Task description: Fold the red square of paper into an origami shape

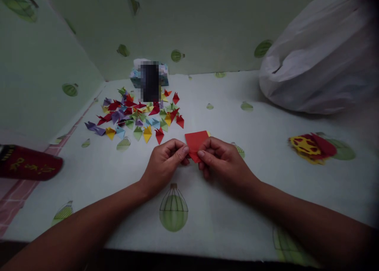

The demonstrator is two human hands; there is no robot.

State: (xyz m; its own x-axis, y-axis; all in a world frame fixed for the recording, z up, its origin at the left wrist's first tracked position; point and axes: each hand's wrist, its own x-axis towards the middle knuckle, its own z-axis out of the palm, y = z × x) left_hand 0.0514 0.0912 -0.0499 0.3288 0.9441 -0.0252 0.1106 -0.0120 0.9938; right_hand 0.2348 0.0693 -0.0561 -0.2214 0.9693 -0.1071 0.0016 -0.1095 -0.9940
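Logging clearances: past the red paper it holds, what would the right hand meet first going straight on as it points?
Most likely the left hand, whose fingers hold the same red paper just across from the right hand, though their exact depths are hard to tell.

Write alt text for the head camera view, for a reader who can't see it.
Two bare hands, the left and the right, hold a small folded red paper over a white table printed with green balloons. Beyond lies a pile of small multicoloured folded-paper pieces; a large white plastic bag sits at far right.
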